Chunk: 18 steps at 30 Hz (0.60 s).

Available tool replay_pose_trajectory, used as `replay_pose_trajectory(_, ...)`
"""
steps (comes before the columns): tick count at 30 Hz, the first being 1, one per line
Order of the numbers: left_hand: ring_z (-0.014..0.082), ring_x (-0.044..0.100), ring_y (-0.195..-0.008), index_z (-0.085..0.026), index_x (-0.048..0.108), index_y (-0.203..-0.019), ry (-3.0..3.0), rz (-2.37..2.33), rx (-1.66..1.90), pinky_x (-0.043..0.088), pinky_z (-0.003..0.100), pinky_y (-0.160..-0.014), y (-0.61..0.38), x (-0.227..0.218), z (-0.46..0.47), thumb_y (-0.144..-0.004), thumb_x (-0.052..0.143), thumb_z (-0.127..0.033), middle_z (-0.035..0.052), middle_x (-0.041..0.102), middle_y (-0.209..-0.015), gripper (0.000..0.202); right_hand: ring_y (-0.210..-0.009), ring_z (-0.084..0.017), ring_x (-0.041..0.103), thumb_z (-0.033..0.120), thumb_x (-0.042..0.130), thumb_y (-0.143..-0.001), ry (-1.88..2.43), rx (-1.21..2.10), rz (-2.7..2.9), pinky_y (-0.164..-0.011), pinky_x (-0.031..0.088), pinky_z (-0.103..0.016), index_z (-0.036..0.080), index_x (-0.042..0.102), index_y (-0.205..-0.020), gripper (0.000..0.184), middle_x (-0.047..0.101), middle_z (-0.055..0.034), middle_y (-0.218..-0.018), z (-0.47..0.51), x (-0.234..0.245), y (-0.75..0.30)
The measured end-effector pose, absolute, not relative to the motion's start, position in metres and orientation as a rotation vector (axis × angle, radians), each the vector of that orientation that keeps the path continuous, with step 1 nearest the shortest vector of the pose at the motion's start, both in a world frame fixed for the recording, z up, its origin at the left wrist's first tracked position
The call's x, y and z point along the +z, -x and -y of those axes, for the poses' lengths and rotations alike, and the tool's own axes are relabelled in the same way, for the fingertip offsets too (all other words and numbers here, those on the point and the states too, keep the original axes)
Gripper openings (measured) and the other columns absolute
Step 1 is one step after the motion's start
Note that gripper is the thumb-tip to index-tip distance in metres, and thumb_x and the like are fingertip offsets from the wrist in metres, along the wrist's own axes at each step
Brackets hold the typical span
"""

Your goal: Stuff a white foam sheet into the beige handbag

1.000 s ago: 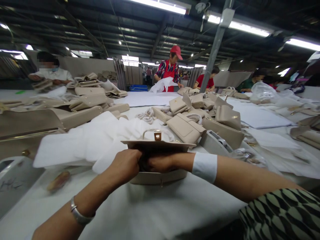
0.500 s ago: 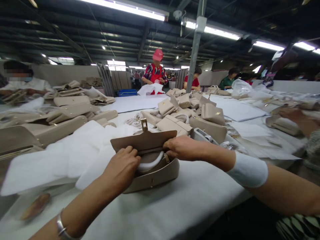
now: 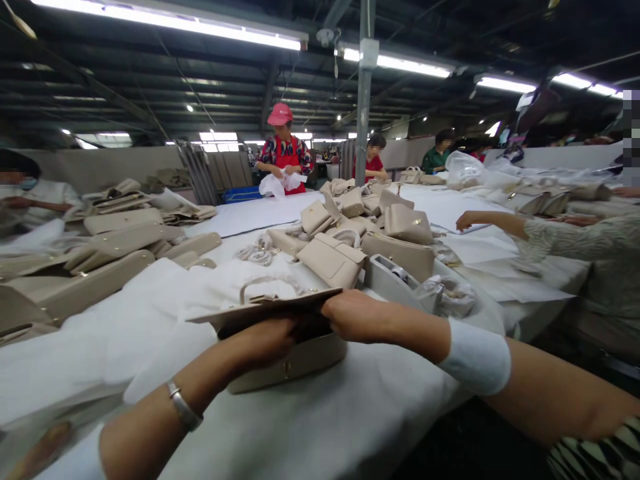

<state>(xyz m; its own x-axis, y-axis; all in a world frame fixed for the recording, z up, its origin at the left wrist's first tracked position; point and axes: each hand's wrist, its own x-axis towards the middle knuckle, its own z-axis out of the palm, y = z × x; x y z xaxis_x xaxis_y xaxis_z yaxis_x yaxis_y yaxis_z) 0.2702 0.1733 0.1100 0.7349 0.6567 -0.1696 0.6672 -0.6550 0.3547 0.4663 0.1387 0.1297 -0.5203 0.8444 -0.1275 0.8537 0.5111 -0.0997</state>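
A beige handbag (image 3: pixel 310 357) with a small gold fitting on its front stands on the white-covered table before me. Its flap (image 3: pixel 265 308) is raised and seen nearly edge-on. My left hand (image 3: pixel 273 340) reaches under the flap into the bag's dark opening, so its fingers are hidden. At the right end of the flap, my right hand (image 3: pixel 355 315) has its fingers closed on the bag's edge. Just behind the flap rises a white-wrapped handle (image 3: pixel 270 280); where it joins is hidden.
Beige bags (image 3: pixel 335 260) lie heaped beyond, beside a grey tray (image 3: pixel 390 277). More bag pieces (image 3: pixel 125 240) are stacked at left near white sheets (image 3: pixel 100 333). A co-worker's arm (image 3: pixel 493 220) reaches in from the right. Another person in a red cap (image 3: pixel 283 150) stands across the table.
My left hand has gone from the flap's edge into the bag. The flap has tipped flatter toward me. The white handle inside the opening no longer shows. The co-worker's arm at right has stretched out.
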Motion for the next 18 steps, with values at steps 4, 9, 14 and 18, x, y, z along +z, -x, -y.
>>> replay_pose_trajectory(4,0.0185,0.063,-0.082,-0.017,0.066,-0.095,-2.411,-0.889,-0.103,0.048,0.026,-0.075,-0.269,0.109,-0.185,-0.077,0.044,-0.015,0.0038,0.071,-0.096,0.029,-0.085,-0.024,0.066,0.012,0.053,-0.079,-1.402,-0.195,-2.727,-0.067,0.048,-0.028,0.015,0.067,-0.096,0.022,0.070,-0.0125,-0.094,-0.149,0.129,-0.460)
replay_pose_trajectory(9,0.0188,0.061,-0.082,-0.017,0.068,-0.086,-2.446,-0.761,-0.124,0.047,0.027,-0.075,-0.268,0.100,-0.199,-0.079,0.048,-0.018,0.0018,0.071,-0.091,0.021,-0.082,-0.025,0.066,0.010,0.052,-0.078,-1.410,-0.093,-2.696,-0.065,0.048,-0.030,0.012,0.068,-0.088,0.019,0.071,-0.0129,-0.088,-0.152,0.116,-0.454)
replay_pose_trajectory(14,0.0224,0.062,-0.089,-0.018,0.069,-0.094,-2.548,-0.789,-0.305,0.048,0.032,-0.083,-0.277,0.088,-0.201,-0.083,0.048,-0.016,0.0054,0.070,-0.104,0.024,-0.083,-0.022,0.064,0.015,0.055,-0.078,-1.301,-0.125,-2.824,-0.063,0.044,-0.027,0.017,0.066,-0.086,0.013,0.070,-0.0088,-0.092,-0.151,0.104,-0.460)
replay_pose_trajectory(18,0.0300,0.060,-0.098,-0.010,0.067,-0.101,-2.565,-0.920,-0.286,0.045,0.042,-0.090,-0.287,0.086,-0.198,-0.085,0.043,-0.016,0.0157,0.067,-0.111,0.030,-0.075,-0.018,0.061,0.014,0.054,-0.079,-1.338,-0.129,-2.880,-0.062,0.040,-0.025,0.017,0.063,-0.082,0.010,0.069,-0.0063,-0.085,-0.151,0.096,-0.470)
